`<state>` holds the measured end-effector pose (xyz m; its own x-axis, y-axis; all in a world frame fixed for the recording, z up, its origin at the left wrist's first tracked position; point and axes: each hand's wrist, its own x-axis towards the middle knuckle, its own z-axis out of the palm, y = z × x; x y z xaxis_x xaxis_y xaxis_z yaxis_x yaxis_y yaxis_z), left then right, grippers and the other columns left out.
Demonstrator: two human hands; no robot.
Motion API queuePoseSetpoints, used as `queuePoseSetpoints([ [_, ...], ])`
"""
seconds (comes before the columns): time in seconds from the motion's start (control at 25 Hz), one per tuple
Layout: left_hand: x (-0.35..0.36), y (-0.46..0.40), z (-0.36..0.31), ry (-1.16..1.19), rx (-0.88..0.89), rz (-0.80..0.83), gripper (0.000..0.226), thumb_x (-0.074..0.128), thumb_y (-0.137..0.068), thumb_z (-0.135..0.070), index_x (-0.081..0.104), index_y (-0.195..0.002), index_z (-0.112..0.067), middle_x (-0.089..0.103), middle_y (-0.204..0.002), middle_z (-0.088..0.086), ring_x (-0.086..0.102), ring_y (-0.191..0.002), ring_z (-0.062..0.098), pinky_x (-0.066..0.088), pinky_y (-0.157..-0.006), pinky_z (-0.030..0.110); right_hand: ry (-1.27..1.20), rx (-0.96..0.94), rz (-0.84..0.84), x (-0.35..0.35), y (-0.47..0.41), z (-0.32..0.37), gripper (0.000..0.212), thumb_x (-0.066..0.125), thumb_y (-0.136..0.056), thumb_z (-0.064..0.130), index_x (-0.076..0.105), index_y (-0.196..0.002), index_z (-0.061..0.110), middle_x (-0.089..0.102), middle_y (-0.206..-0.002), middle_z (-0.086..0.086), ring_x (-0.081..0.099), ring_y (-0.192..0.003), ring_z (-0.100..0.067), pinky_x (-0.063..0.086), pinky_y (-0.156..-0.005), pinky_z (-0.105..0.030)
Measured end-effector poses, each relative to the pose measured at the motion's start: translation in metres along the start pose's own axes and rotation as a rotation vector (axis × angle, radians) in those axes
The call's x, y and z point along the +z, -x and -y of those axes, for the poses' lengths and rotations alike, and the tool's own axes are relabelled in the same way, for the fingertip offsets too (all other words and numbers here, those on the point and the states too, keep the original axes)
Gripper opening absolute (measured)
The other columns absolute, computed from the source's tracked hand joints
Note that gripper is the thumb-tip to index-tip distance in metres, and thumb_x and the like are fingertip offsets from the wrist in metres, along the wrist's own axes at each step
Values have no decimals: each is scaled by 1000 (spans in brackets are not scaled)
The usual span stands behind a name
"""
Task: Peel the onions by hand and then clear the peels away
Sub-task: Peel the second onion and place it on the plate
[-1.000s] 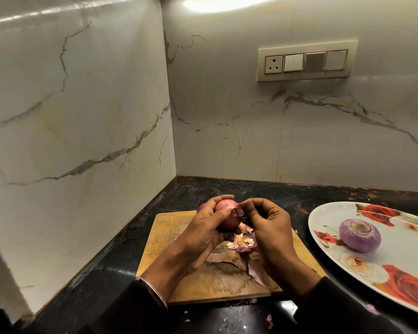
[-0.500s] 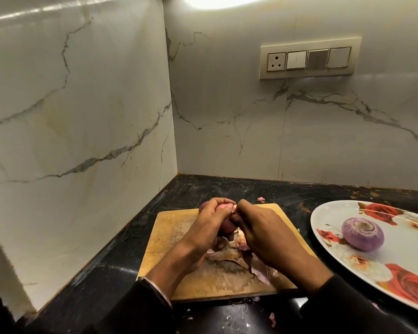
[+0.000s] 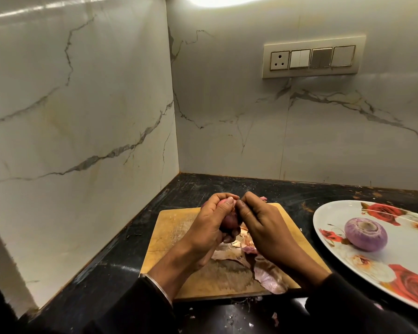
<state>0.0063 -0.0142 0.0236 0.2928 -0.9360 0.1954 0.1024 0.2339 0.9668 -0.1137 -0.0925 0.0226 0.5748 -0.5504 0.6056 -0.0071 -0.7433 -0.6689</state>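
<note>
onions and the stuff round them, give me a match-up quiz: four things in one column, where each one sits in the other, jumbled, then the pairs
Things:
1. peeled onion
2. unpeeled onion
3. loose peels
4. switch panel

Places:
A. lying on the cutting board
B. on the wall
C. on the flowered plate
D. held in the left hand, with the right hand picking at its top

Pairs: 1-C, 2-D, 3-A, 4-B

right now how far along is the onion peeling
Done: one peeled onion sits on the floral plate. In hand: the left hand grips a second onion while the right hand picks at its top. Left: the loose peels on the cutting board need clearing.
</note>
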Motion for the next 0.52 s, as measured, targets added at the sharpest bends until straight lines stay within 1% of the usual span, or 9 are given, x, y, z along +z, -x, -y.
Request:
queuePoseSetpoints([
  [0.12,0,0,-1,52,7,-7,20,46,-103,-23,55,-117,-11,57,-103,13,54,-67,18,42,-55,28,-81,39,-50,6,1,2,27,47,-102,18,49,-75,21,49,-64,8,42,-56,-3,35,-50,-16],
  [0.24,-1,2,-2,89,7,2,20,49,-100,-24,56,-116,-13,57,-105,15,55,-69,20,43,-57,29,-134,56,-47,7,2,3,26,45,-103,19,50,-77,15,48,-65,6,41,-57,-3,35,-50,-16],
  [0.36,-1,1,-2,146,-8,2,22,50,-97,-24,57,-115,-13,59,-103,15,55,-68,21,41,-58,30,-174,59,-59,8,2,6,27,44,-103,17,48,-76,16,46,-64,8,41,-56,-2,34,-50,-14],
  [0.52,-1,1,-1,213,-34,-1,20,46,-101,-20,56,-116,-12,59,-104,16,56,-67,22,44,-55,27,-190,83,-52,9,3,6,27,43,-104,19,48,-77,18,47,-66,6,42,-57,-1,36,-50,-15],
])
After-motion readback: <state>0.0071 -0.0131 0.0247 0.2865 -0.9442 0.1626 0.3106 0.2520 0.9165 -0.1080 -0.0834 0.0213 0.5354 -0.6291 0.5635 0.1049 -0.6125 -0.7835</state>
